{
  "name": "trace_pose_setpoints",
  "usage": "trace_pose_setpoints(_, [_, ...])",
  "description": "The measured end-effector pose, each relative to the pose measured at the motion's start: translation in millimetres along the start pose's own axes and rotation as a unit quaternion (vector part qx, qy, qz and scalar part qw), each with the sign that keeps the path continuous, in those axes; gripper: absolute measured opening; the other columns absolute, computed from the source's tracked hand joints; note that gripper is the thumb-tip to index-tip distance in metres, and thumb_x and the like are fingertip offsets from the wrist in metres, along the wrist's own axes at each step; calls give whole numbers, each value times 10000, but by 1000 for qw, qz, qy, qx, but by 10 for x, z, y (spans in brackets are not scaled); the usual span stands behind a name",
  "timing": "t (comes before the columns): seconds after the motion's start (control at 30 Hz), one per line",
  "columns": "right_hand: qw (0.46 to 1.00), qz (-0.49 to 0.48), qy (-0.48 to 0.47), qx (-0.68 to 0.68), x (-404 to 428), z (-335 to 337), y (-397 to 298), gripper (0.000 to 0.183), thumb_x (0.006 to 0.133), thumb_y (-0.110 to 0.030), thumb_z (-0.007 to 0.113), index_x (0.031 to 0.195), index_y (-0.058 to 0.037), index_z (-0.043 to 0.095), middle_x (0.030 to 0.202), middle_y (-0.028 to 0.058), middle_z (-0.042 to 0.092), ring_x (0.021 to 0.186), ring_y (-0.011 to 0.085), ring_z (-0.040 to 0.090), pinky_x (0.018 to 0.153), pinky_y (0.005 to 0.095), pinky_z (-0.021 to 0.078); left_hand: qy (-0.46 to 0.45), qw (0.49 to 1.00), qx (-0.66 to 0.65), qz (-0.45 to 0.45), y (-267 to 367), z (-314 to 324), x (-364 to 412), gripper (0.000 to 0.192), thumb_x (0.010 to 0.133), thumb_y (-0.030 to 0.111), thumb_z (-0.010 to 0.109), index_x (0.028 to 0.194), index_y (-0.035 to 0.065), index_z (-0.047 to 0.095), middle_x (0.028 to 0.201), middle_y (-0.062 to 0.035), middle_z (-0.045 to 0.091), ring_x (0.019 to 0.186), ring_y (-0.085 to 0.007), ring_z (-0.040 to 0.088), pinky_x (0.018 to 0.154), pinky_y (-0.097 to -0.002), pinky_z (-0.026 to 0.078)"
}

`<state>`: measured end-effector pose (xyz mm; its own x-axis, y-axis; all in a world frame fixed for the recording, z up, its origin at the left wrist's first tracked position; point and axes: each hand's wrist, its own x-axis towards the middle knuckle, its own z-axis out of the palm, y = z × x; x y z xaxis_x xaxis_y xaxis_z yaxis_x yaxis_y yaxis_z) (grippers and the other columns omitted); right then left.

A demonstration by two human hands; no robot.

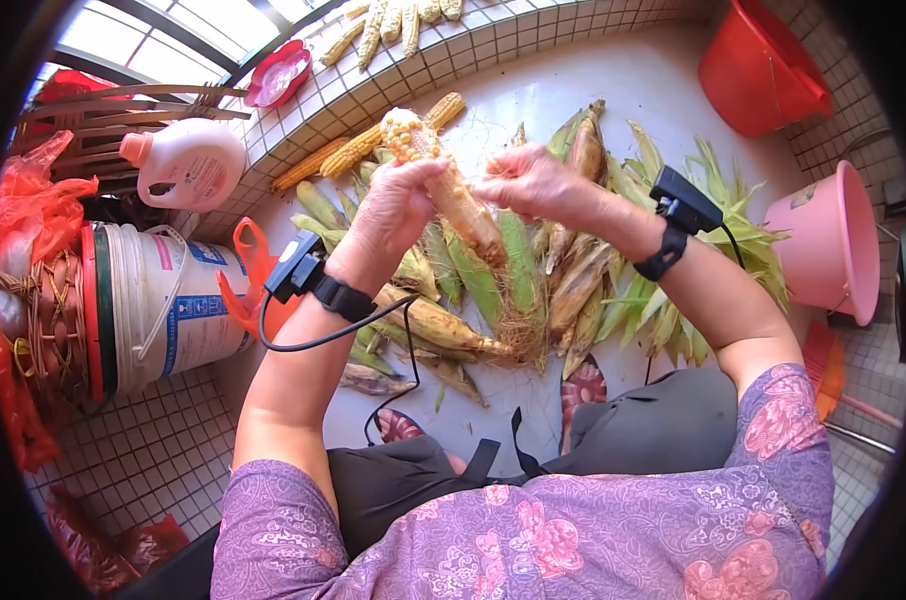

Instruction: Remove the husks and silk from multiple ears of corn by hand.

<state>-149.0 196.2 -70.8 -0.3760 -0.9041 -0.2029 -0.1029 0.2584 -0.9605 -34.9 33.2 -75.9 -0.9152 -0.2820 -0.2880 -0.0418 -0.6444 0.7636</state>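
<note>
My left hand [398, 196] grips a corn cob [453, 187] that is mostly bare, with yellow kernels left near its upper end. Close to the right side of that cob is my right hand [526, 182], its fingers bent together; whether something small is between them cannot be told. Beneath both hands lies a pile of unhusked corn ears [468, 274] with green and brown husks and tangled silk. Husked yellow corn ears [353, 150] rest behind the left hand, beside the tiled ledge. Loose green husks [670, 300] are heaped under my right forearm.
Pale cobs [390, 26] lie on the tiled ledge [453, 52], near a red dish [280, 73]. At left are a pink detergent jug [190, 163], a white bucket [149, 300] and red plastic bags [40, 202]. A red bucket [753, 71] and a pink bucket [824, 240] are at right.
</note>
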Motion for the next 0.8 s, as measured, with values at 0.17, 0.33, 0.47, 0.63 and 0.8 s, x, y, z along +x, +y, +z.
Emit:
trace_pose_setpoints(0.17, [878,-191,100,-427,-34,254,57,531,707,-349,714,1012,7,462,809,140,551,726,262,580,620,360,475,28,996,-88,-18,-34,37,-7,273,851,156,571,1088,60,479,1035,-92,542,994,-253,535,863,-542,429])
trace_pose_setpoints(0.33, [792,-305,161,-503,4,255,150,554,683,-399,702,975,16,479,783,164,531,746,329,570,626,396,472,45,996,-77,-11,-33,66,-28,319,851,205,574,1116,68,461,1044,-89,533,1015,-275,522,799,-597,449])
trace_pose_setpoints(0.47, [827,-296,170,-447,28,245,168,466,735,-408,657,857,24,529,777,180,554,734,329,577,617,397,475,74,996,-30,-29,25,119,-54,389,807,285,607,1122,101,473,1054,-75,533,1017,-279,524,748,-633,447])
trace_pose_setpoints(0.63, [864,-275,158,-391,29,206,113,431,775,-394,629,784,28,542,743,206,574,688,331,594,586,401,472,77,996,-23,-27,68,158,-91,357,789,323,606,1051,95,519,985,-62,552,940,-252,560,679,-577,506])
trace_pose_setpoints(0.8, [954,-111,-82,-264,70,65,83,354,846,-368,565,796,-18,592,687,168,568,613,288,578,562,372,463,24,995,64,-68,16,96,-78,331,784,285,611,1036,77,557,925,-67,572,839,-212,600,541,-454,538])
